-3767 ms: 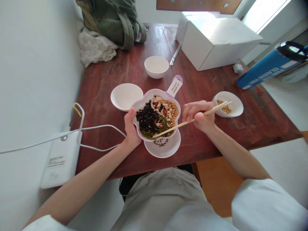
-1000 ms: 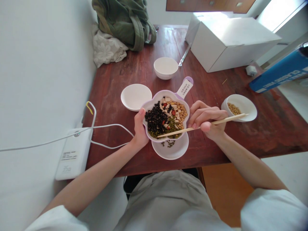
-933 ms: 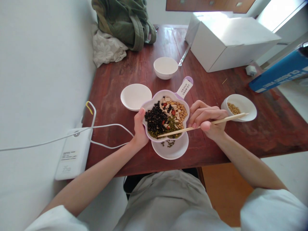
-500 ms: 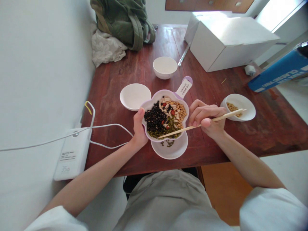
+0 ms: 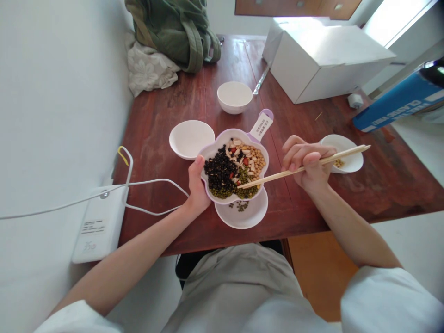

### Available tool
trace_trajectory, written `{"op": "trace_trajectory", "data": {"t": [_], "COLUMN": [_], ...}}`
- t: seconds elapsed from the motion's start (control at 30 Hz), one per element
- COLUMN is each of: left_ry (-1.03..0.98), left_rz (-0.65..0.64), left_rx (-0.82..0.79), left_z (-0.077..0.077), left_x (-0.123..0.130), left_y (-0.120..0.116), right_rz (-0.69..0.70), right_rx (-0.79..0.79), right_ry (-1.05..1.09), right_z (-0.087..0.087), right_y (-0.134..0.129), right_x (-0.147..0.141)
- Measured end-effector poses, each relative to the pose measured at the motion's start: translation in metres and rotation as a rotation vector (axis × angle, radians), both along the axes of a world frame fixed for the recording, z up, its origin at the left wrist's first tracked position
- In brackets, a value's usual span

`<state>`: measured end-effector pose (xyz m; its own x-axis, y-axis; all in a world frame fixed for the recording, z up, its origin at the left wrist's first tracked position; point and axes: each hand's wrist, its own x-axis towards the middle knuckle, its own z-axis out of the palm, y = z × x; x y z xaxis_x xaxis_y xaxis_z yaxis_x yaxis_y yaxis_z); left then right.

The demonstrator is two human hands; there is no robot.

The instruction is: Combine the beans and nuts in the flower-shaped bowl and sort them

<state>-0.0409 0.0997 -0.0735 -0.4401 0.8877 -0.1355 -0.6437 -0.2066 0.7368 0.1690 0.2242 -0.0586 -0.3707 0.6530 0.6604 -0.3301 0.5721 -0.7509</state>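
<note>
Nearby, box (image 5: 324,58), bag (image 5: 169,34), dish (image 5: 211,150) overlapping bowl (image 5: 242,220)

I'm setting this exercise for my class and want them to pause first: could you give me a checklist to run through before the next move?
1. Left hand grips the purple-rimmed dish: ok, thumb over the rim.
2. Right hand holds the chopsticks: ok.
3. Chopstick tips over the dish's contents: ok, near the green beans.
4. A bean pinched between the tips: cannot tell, too small.
5. Near white bowl fully visible: not ok, the dish hides its far edge.
6. Right-side bowl unobstructed: not ok, hand and chopsticks partly cover it.
</note>
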Motion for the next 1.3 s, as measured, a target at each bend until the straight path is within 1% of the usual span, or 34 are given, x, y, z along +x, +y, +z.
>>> {"op": "trace_trajectory", "data": {"t": [0.13,0.27,0.4,0.6,0.7,0.83,1.07,1.3], "left_ry": [0.018,0.009,0.004,0.02,-0.001,-0.016,-0.025,0.0], "left_rz": [0.046,0.06,0.078,0.044,0.02,0.035,0.028,0.037], "left_rx": [0.001,-0.035,-0.074,-0.038,-0.008,-0.001,-0.028,-0.022], "left_z": [0.002,0.005,0.008,0.01,0.008,0.006,0.009,0.008], "left_x": [0.0,0.002,0.004,0.004,0.003,0.002,0.002,0.002], "left_y": [0.002,0.002,0.002,0.002,0.001,0.001,0.001,0.002], "right_rz": [0.028,0.063,0.076,0.103,0.074,0.036,-0.026,0.0], "right_rx": [0.062,0.093,0.045,-0.031,-0.084,-0.135,-0.154,-0.231], "right_ry": [-0.023,-0.033,-0.028,0.019,0.049,0.053,0.034,0.061], "right_z": [-0.002,-0.001,-0.002,-0.005,-0.003,-0.001,-0.003,-0.008], "right_y": [0.002,-0.003,-0.007,-0.007,-0.006,-0.005,0.0,0.007], "right_x": [0.0,-0.004,-0.007,-0.009,-0.01,-0.01,-0.011,-0.013]}}
